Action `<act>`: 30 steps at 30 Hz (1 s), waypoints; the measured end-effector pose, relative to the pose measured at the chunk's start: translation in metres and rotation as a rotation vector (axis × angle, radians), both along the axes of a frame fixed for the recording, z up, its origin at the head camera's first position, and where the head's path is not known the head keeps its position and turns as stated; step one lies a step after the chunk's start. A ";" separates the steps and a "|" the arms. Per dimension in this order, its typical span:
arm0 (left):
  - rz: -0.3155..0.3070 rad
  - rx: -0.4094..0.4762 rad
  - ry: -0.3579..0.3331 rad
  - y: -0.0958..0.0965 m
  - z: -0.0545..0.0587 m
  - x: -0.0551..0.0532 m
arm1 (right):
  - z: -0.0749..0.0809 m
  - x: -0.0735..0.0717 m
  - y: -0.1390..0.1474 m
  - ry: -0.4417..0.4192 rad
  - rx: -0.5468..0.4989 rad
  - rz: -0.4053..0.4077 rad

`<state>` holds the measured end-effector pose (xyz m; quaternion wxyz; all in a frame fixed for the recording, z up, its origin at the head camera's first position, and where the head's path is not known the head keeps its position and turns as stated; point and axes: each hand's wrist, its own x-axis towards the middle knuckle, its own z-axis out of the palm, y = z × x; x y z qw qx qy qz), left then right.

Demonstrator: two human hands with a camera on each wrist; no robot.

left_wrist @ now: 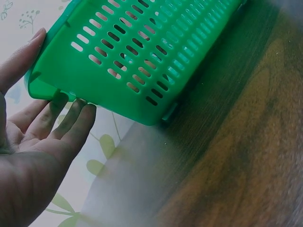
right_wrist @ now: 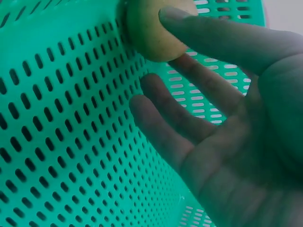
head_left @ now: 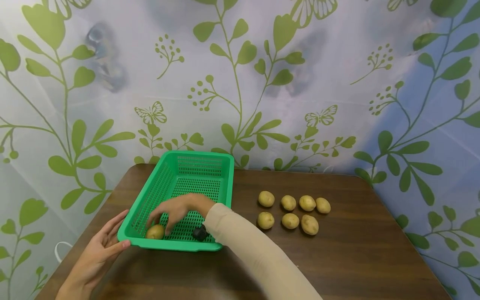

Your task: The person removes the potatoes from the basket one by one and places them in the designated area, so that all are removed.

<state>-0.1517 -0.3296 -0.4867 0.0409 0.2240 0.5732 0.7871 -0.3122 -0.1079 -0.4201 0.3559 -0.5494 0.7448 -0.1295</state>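
Note:
A green plastic basket (head_left: pixel 227 183) with slotted walls sits on the left part of the table. My left hand (head_left: pixel 98 250) grips its near left corner, thumb on the rim and fingers beneath; the left wrist view shows this hand (left_wrist: pixel 42 137) against the outer wall. Inside the basket, my right hand (head_left: pixel 175 211) holds a yellow potato (head_left: pixel 155 232) at the near left corner. In the right wrist view the thumb lies over the potato (right_wrist: pixel 154 33), one finger touches its underside, and the other fingers of that hand (right_wrist: pixel 227 137) extend along the slotted wall.
Several loose potatoes (head_left: pixel 289 221) lie in two rows on the brown wooden table (head_left: pixel 356 250), right of the basket. A small black object (head_left: pixel 200 233) shows beneath the right cuff. Behind the table hangs a leaf-patterned curtain (head_left: pixel 262 83).

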 end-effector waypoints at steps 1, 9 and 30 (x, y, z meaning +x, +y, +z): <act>-0.001 -0.001 0.000 0.000 0.000 0.000 | -0.001 0.001 -0.001 -0.003 0.007 0.007; 0.013 -0.024 -0.005 -0.001 0.002 0.001 | -0.005 0.007 -0.005 -0.023 0.020 0.006; 0.032 -0.040 -0.022 -0.001 0.002 0.001 | 0.011 0.003 0.011 -0.091 0.022 -0.023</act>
